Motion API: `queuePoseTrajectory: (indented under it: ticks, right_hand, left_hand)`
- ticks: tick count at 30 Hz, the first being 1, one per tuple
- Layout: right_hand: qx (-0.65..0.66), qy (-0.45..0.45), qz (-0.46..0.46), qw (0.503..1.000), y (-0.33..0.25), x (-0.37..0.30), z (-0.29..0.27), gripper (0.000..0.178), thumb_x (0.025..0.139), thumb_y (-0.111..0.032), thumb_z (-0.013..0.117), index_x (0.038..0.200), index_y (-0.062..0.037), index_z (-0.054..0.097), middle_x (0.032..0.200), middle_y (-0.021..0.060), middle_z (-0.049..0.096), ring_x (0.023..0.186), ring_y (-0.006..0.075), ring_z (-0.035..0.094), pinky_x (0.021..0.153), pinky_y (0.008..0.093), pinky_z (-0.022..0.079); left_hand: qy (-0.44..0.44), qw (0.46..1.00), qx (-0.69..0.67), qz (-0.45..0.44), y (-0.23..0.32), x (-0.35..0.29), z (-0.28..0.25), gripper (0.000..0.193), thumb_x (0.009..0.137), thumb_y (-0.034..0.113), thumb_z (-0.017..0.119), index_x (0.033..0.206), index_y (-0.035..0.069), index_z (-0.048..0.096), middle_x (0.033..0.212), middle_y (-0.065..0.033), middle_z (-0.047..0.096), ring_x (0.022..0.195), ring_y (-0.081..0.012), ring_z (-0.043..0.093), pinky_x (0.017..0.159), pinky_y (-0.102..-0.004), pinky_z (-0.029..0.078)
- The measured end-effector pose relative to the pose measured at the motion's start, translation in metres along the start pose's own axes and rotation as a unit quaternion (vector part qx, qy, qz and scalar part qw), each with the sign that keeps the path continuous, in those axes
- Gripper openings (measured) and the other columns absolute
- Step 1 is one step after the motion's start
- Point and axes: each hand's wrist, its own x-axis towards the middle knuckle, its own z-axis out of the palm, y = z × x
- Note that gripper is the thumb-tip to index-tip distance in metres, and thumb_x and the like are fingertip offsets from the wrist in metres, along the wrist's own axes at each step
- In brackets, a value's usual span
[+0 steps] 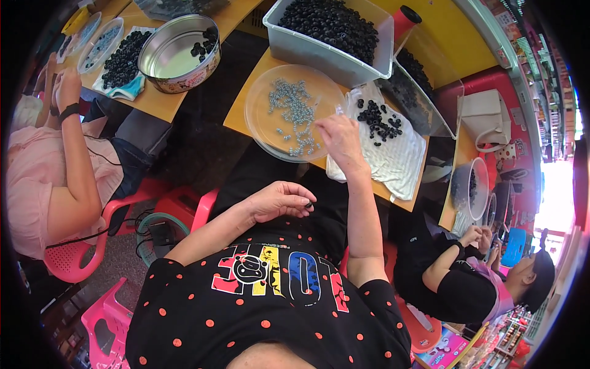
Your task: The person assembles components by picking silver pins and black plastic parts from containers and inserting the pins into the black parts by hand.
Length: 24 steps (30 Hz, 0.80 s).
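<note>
My left hand [281, 202] is held low over my lap, pinching a small round black piece [309, 205] between thumb and fingertips. My right hand [342, 140] reaches over the right side of a round clear tray [255, 126], fingers drawn together. Whatever they hold, if anything, is too small to make out. Scattered in the tray are small grey-blue metal-looking parts [294, 101]. Right of it, a folded white cloth [399, 163] bears a loose pile of black round pieces [379, 121].
Behind the tray stands a clear bin [326, 58] heaped with black pieces. A round metal tin [178, 67] sits on the left table. One person [67, 160] works at left, another [458, 264] at right. Pink plastic chairs [107, 326] stand at lower left.
</note>
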Motion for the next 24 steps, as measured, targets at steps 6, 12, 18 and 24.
queuePoseTrajectory:
  ticks: [6,12,18,24]
  right_hand:
    - [0.000,0.012,0.020,1.000,0.000,0.001,-0.013,0.005,0.077,-0.014,0.066,0.080,-0.0123,0.069,0.079,0.0017,0.062,0.084,0.0209,0.057,0.080,0.0368,0.037]
    - [-0.034,-0.020,-0.003,0.999,0.000,0.003,-0.003,0.004,0.075,-0.015,0.067,0.078,-0.0128,0.068,0.076,0.0004,0.060,0.085,0.0203,0.055,0.081,0.0354,0.037]
    - [-0.011,-0.061,-0.051,0.997,0.003,0.005,0.006,0.006,0.074,-0.013,0.067,0.080,-0.0138,0.068,0.079,0.0003,0.059,0.087,0.0205,0.054,0.084,0.0361,0.036]
    - [-0.004,-0.090,-0.071,0.993,-0.001,0.008,0.004,0.008,0.073,-0.012,0.067,0.081,-0.0135,0.068,0.082,0.0018,0.058,0.088,0.0209,0.054,0.086,0.0363,0.036]
  left_hand:
    - [-0.009,1.000,-0.001,-0.004,-0.002,0.001,-0.003,0.020,0.089,0.012,0.061,0.105,0.001,0.062,0.089,-0.0074,0.066,0.081,-0.0140,0.066,0.075,-0.0249,0.054]
    - [-0.001,1.000,0.002,-0.005,-0.001,0.002,-0.002,0.019,0.089,0.012,0.060,0.105,0.002,0.063,0.088,-0.0062,0.066,0.079,-0.0124,0.065,0.074,-0.0243,0.054]
    - [0.002,1.000,0.001,-0.005,0.000,0.001,-0.004,0.018,0.089,0.013,0.061,0.103,0.002,0.063,0.088,-0.0056,0.066,0.079,-0.0119,0.064,0.074,-0.0234,0.053]
    - [0.005,1.000,0.005,-0.007,0.001,0.000,-0.003,0.018,0.089,0.013,0.061,0.103,0.002,0.063,0.088,-0.0057,0.066,0.079,-0.0116,0.064,0.073,-0.0228,0.053]
